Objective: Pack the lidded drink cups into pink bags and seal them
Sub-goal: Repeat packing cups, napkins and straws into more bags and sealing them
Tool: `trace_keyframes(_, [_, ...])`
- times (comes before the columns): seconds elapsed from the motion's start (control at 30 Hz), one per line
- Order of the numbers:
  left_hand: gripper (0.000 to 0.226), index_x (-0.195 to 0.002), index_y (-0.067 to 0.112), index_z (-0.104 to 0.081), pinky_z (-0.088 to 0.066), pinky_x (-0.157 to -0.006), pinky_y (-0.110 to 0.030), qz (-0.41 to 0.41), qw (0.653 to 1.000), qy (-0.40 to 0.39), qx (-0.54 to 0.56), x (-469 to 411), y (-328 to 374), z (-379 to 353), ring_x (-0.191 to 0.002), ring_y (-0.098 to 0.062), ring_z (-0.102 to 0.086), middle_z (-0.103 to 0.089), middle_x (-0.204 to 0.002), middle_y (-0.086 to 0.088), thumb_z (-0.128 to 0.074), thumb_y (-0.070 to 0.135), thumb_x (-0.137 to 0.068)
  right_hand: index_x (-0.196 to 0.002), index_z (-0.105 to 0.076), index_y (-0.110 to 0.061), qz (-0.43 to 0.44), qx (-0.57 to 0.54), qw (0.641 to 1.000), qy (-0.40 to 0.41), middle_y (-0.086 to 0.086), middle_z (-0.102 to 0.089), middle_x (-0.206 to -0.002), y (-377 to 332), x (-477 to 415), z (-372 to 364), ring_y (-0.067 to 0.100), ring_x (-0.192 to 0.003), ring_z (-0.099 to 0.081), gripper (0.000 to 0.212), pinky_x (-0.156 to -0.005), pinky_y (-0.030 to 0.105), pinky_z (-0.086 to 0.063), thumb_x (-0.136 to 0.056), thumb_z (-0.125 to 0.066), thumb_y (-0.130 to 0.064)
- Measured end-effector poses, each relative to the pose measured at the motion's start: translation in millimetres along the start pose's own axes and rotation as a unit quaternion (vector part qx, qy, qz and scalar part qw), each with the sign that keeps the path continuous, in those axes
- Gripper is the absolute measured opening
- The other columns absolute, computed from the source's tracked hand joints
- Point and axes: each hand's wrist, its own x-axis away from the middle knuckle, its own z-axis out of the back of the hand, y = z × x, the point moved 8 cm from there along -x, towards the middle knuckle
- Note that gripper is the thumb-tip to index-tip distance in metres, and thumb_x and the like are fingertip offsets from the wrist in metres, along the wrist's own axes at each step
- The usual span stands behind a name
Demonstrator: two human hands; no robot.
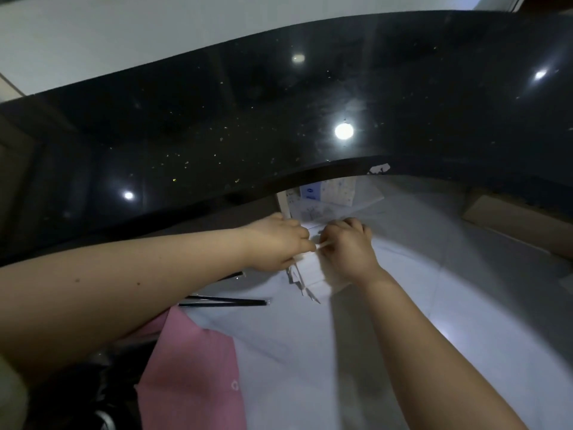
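L hand [279, 240]: pinches white strip [324, 243]
R hand [347, 249]: pinches same strip
pink bag [192, 367]: prob. light, floppy; grab at mouth edge

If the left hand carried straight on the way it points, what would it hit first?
Most likely the right hand: the left hand points rightward at it, with only the thin white strip they both seem to pinch between them. Depth is unclear.

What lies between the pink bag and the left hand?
In the head view, thin black straws lie between the pink bag and the left hand.
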Motion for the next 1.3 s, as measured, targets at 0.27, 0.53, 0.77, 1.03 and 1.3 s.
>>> trace_keyframes(0.27, [0.045,-0.140,0.030,-0.042,-0.036,-0.100,-0.039,-0.013,0.998,0.029,-0.050,24.9,12.7,30.0,-0.123,-0.020,-0.044,-0.049,-0.135,0.003,-0.046,0.031,-0.096,-0.087,-0.063,-0.023,-0.037,-0.119,0.992,-0.012,-0.012,-0.062,-0.085,-1.0,19.4,34.2,0.017,-0.093,-0.056,0.009,-0.080,0.029,-0.036,-0.082,-0.068,-0.017])
trace_keyframes(0.53, [0.043,-0.134,0.038,-0.048,-0.045,-0.094,-0.039,0.067,0.991,0.118,-0.007,97.4,3.1,88.7,-0.121,-0.016,-0.048,-0.053,-0.133,0.009,-0.053,0.033,-0.092,-0.081,-0.065,-0.028,-0.050,-0.193,0.978,0.065,-0.012,-0.063,-0.081,-38.7,54.9,109.8,0.008,-0.079,-0.056,0.015,-0.066,0.029,-0.048,-0.080,-0.071,-0.014])
trace_keyframes(0.77, [0.043,-0.136,0.036,-0.048,-0.046,-0.097,-0.041,0.144,0.969,0.202,-0.010,205.7,12.6,106.6,-0.124,-0.014,-0.047,-0.051,-0.137,0.010,-0.054,0.039,-0.094,-0.077,-0.061,-0.035,0.040,-0.210,0.966,0.144,-0.023,-0.062,-0.080,-145.7,101.2,169.1,0.000,-0.080,-0.057,0.026,-0.064,0.023,-0.050,-0.082,-0.073,-0.012])
trace_keyframes(1.03, [0.039,-0.129,0.032,-0.058,-0.048,-0.093,-0.042,0.214,0.926,0.303,0.071,354.0,29.3,73.3,-0.117,-0.014,-0.053,-0.060,-0.127,0.010,-0.059,0.040,-0.091,-0.090,-0.058,-0.043,0.146,-0.273,0.935,0.171,-0.030,-0.059,-0.099,-281.2,164.7,199.5,-0.004,-0.094,-0.055,0.032,-0.065,0.011,-0.050,-0.085,-0.070,-0.014])
trace_keyframes(1.3, [0.031,-0.119,0.032,-0.064,-0.047,-0.088,-0.026,0.280,0.874,0.322,0.232,442.8,33.0,0.7,-0.103,-0.004,-0.054,-0.059,-0.112,0.015,-0.067,0.037,-0.088,-0.095,-0.065,-0.036,0.181,-0.289,0.935,0.094,-0.027,-0.062,-0.096,-355.1,194.3,154.5,-0.003,-0.089,-0.059,0.027,-0.069,0.017,-0.052,-0.083,-0.072,-0.013])
